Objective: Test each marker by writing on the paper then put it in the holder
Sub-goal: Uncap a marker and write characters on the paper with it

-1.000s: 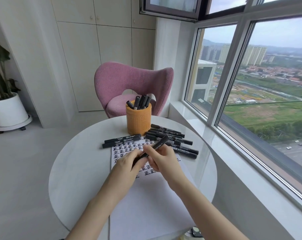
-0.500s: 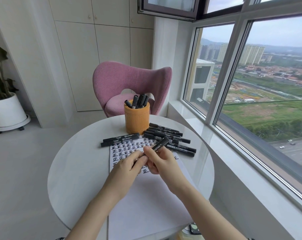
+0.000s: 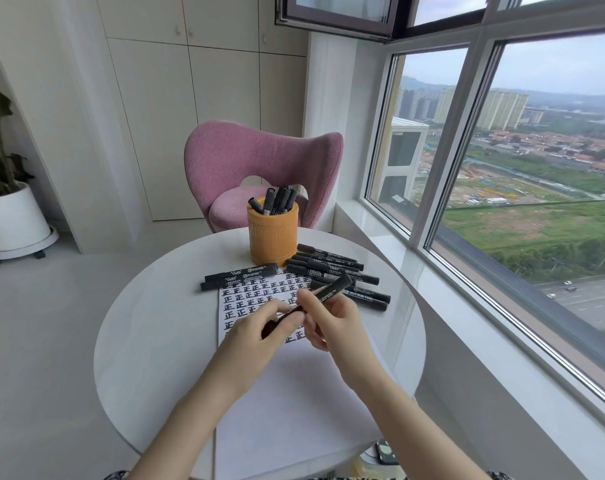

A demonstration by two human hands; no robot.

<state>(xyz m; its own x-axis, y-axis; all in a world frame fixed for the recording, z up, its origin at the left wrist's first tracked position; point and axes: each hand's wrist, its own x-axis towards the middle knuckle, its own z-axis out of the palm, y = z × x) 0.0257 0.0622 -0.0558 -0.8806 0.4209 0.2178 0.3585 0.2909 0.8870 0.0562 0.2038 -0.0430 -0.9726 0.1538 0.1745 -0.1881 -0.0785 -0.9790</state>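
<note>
A black marker [image 3: 323, 295] is held slantwise just above the paper [image 3: 294, 393], over rows of written characters. Its lower end is covered by the left hand [image 3: 259, 336], so tip and cap cannot be made out. The left grip is curled round that end; the right hand [image 3: 332, 325] has its grip pinched on the barrel. Other markers [image 3: 276, 200] are stood in the orange holder [image 3: 273, 244] on the tabletop [image 3: 148, 334]; loose markers [image 3: 339, 271] are laid beside it.

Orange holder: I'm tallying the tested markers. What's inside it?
Black markers stand inside the holder, their upper ends poking above the rim and leaning together. Its wall hides their lower parts and the bottom, so an exact count is uncertain.
</note>
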